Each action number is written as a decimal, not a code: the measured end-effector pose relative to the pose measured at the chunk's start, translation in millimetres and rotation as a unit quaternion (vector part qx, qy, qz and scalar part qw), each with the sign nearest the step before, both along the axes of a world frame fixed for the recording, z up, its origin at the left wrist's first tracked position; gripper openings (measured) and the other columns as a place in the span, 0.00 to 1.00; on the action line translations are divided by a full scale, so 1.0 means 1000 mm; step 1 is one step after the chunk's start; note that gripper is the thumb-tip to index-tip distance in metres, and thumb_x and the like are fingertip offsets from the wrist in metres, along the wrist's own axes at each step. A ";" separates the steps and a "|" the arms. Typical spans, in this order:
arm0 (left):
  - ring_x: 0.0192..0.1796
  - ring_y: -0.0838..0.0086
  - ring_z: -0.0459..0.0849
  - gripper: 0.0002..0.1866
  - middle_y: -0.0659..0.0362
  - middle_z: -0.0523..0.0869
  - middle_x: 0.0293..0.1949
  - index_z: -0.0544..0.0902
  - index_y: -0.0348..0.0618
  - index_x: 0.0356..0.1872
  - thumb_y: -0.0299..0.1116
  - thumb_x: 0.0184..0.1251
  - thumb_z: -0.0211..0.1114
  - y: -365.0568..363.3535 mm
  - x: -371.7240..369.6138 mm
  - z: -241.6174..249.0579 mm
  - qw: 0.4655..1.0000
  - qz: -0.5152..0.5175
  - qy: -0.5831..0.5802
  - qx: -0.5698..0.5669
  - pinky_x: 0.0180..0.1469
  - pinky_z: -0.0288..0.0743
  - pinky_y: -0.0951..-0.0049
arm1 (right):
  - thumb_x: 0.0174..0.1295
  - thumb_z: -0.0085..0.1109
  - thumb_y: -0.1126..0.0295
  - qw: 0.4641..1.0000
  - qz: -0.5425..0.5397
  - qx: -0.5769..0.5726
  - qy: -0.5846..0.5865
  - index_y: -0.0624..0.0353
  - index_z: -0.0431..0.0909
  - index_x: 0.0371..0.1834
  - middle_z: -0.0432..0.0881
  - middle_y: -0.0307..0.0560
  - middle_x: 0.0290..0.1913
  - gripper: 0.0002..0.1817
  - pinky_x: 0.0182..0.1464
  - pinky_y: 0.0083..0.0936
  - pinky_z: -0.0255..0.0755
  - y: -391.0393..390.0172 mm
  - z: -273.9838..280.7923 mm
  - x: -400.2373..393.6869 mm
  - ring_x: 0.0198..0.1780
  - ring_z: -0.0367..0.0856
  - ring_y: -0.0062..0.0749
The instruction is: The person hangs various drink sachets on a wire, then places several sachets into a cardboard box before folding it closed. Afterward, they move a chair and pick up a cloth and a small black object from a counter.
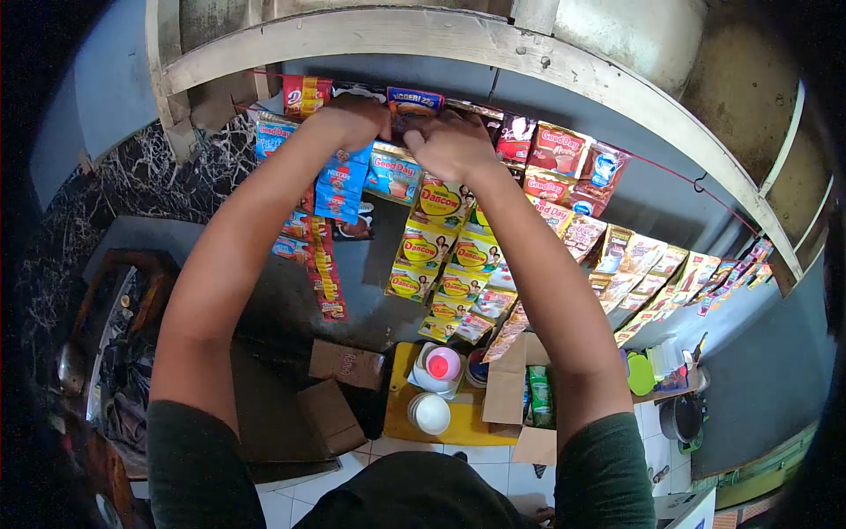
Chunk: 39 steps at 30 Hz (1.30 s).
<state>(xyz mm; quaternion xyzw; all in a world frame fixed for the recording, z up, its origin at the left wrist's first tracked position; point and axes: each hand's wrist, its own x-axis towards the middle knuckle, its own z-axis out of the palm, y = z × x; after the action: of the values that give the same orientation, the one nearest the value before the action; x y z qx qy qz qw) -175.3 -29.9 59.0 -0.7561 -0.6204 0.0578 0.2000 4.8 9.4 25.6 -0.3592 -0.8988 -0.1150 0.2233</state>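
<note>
Both arms reach up to a row of hanging sachet strips. My left hand is closed, its fingers curled at the left edge of a blue-topped dark sachet strip. My right hand is at the right side of that strip, thumb toward it and fingers bent; the fingertips are partly hidden. Below the left hand hang blue sachets, and a light-blue Good Day strip hangs between the forearms. Yellow Dancow sachets hang under the right hand.
A red string carries more sachet strips to the right. Above runs a wooden shelf edge. Below stand a yellow stool with bowls and an open cardboard box. A dark pot sits lower right.
</note>
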 end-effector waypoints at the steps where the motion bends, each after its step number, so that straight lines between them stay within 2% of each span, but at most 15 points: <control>1: 0.52 0.56 0.82 0.14 0.53 0.85 0.49 0.85 0.52 0.45 0.35 0.66 0.52 0.002 -0.001 0.001 0.999 0.002 -0.009 -0.041 0.53 0.76 0.58 | 0.65 0.33 0.52 1.000 -0.016 0.007 -0.024 0.41 0.72 0.64 0.74 0.54 0.62 0.27 0.68 0.47 0.57 -0.003 0.001 0.001 0.66 0.69 0.44; 7: 0.56 0.49 0.77 0.27 0.44 0.81 0.51 0.80 0.44 0.51 0.50 0.71 0.38 -0.015 0.005 -0.016 0.973 -0.144 -0.178 -0.016 0.62 0.67 0.57 | 0.64 0.33 0.53 0.999 0.008 0.036 0.024 0.44 0.76 0.60 0.77 0.56 0.58 0.26 0.68 0.47 0.55 -0.008 -0.007 0.005 0.63 0.71 0.43; 10: 0.59 0.49 0.74 0.31 0.45 0.78 0.57 0.78 0.43 0.54 0.55 0.71 0.35 -0.018 0.013 -0.019 0.979 -0.023 -0.183 -0.086 0.63 0.66 0.58 | 0.65 0.33 0.54 0.999 -0.004 0.044 0.017 0.43 0.73 0.63 0.77 0.56 0.58 0.27 0.68 0.47 0.54 -0.006 -0.009 0.004 0.64 0.71 0.42; 14: 0.59 0.51 0.75 0.29 0.45 0.78 0.57 0.78 0.43 0.54 0.53 0.70 0.37 0.000 0.006 -0.012 0.978 -0.005 -0.185 -0.095 0.62 0.66 0.60 | 0.63 0.34 0.52 0.999 0.042 -0.016 0.031 0.42 0.69 0.67 0.69 0.53 0.67 0.29 0.72 0.50 0.46 0.002 -0.007 0.008 0.70 0.65 0.41; 16: 0.52 0.56 0.81 0.22 0.49 0.84 0.46 0.80 0.44 0.49 0.48 0.65 0.48 -0.015 0.004 -0.004 0.970 -0.046 -0.238 0.020 0.57 0.70 0.61 | 0.63 0.37 0.52 0.998 0.048 -0.010 0.034 0.42 0.72 0.64 0.72 0.54 0.65 0.28 0.70 0.49 0.50 -0.001 -0.006 0.012 0.67 0.69 0.43; 19: 0.55 0.54 0.79 0.22 0.47 0.81 0.53 0.79 0.43 0.51 0.46 0.61 0.56 -0.049 0.014 0.014 0.973 -0.024 -0.225 0.049 0.59 0.70 0.63 | 0.61 0.43 0.54 0.995 0.068 -0.021 0.064 0.44 0.76 0.59 0.78 0.53 0.57 0.24 0.67 0.45 0.58 -0.016 -0.013 0.019 0.61 0.75 0.44; 21: 0.58 0.57 0.77 0.23 0.51 0.80 0.56 0.77 0.47 0.55 0.41 0.58 0.62 -0.054 0.013 0.004 0.951 -0.035 -0.228 0.206 0.61 0.69 0.63 | 0.60 0.53 0.62 0.976 0.129 -0.101 0.143 0.50 0.81 0.51 0.83 0.52 0.47 0.17 0.58 0.38 0.71 -0.031 -0.015 0.029 0.53 0.80 0.43; 22: 0.58 0.57 0.77 0.23 0.51 0.80 0.56 0.77 0.47 0.55 0.41 0.58 0.62 -0.050 0.009 -0.005 0.951 -0.040 -0.228 0.204 0.61 0.69 0.63 | 0.60 0.53 0.62 0.976 0.124 -0.101 0.146 0.50 0.81 0.51 0.83 0.52 0.47 0.17 0.58 0.38 0.71 -0.034 -0.021 0.037 0.53 0.80 0.43; 24: 0.61 0.57 0.75 0.24 0.55 0.77 0.60 0.76 0.50 0.58 0.42 0.60 0.62 -0.034 0.001 -0.028 0.907 -0.186 -0.147 0.348 0.63 0.67 0.60 | 0.59 0.56 0.69 0.934 0.237 -0.052 0.263 0.54 0.80 0.50 0.83 0.51 0.48 0.15 0.54 0.36 0.74 -0.037 -0.030 0.059 0.54 0.80 0.41; 26: 0.65 0.58 0.71 0.25 0.57 0.73 0.64 0.74 0.52 0.61 0.43 0.61 0.61 -0.034 0.009 -0.036 0.913 -0.169 -0.133 0.346 0.65 0.64 0.54 | 0.56 0.60 0.73 0.905 0.273 0.036 0.324 0.58 0.81 0.46 0.84 0.49 0.48 0.13 0.56 0.34 0.71 -0.032 -0.037 0.088 0.53 0.80 0.40; 28: 0.66 0.59 0.71 0.27 0.57 0.72 0.65 0.73 0.50 0.62 0.44 0.61 0.62 -0.036 0.020 -0.041 0.908 -0.194 -0.092 0.360 0.68 0.61 0.55 | 0.53 0.60 0.76 0.904 0.198 0.179 0.334 0.58 0.82 0.44 0.84 0.49 0.48 0.13 0.57 0.33 0.68 -0.028 -0.034 0.122 0.51 0.80 0.39; 29: 0.68 0.60 0.68 0.28 0.57 0.71 0.66 0.72 0.50 0.63 0.44 0.61 0.62 -0.034 0.025 -0.044 0.914 -0.196 -0.090 0.343 0.69 0.59 0.54 | 0.51 0.60 0.74 0.900 0.149 0.241 0.332 0.56 0.81 0.41 0.84 0.49 0.45 0.12 0.51 0.36 0.72 -0.024 -0.030 0.138 0.49 0.80 0.43; 31: 0.68 0.59 0.68 0.29 0.57 0.71 0.66 0.71 0.51 0.65 0.45 0.61 0.62 -0.029 0.039 -0.047 0.905 -0.217 -0.092 0.355 0.70 0.58 0.54 | 0.51 0.61 0.70 0.889 0.055 0.330 0.313 0.54 0.79 0.48 0.80 0.48 0.55 0.18 0.58 0.38 0.65 -0.015 -0.023 0.168 0.56 0.75 0.42; 34: 0.70 0.60 0.65 0.33 0.57 0.69 0.68 0.67 0.52 0.68 0.46 0.61 0.62 -0.018 0.053 -0.051 0.900 -0.235 -0.107 0.351 0.72 0.54 0.52 | 0.58 0.57 0.62 0.903 -0.067 0.334 0.260 0.49 0.73 0.62 0.71 0.47 0.65 0.26 0.66 0.46 0.54 -0.005 -0.014 0.200 0.65 0.67 0.42; 39: 0.73 0.59 0.60 0.38 0.57 0.64 0.71 0.63 0.50 0.70 0.48 0.59 0.65 -0.011 0.071 -0.061 0.904 -0.212 -0.139 0.345 0.73 0.48 0.48 | 0.63 0.50 0.53 0.939 -0.119 0.301 0.112 0.46 0.65 0.69 0.66 0.46 0.70 0.30 0.72 0.50 0.46 0.001 -0.021 0.224 0.71 0.61 0.43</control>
<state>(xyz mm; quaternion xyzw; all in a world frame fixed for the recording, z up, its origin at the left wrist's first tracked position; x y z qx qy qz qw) -104.8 -40.9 -2.1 -0.7542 -0.4478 -0.3089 0.3678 228.7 10.6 4.5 -0.3899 -0.7419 -0.3651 0.4052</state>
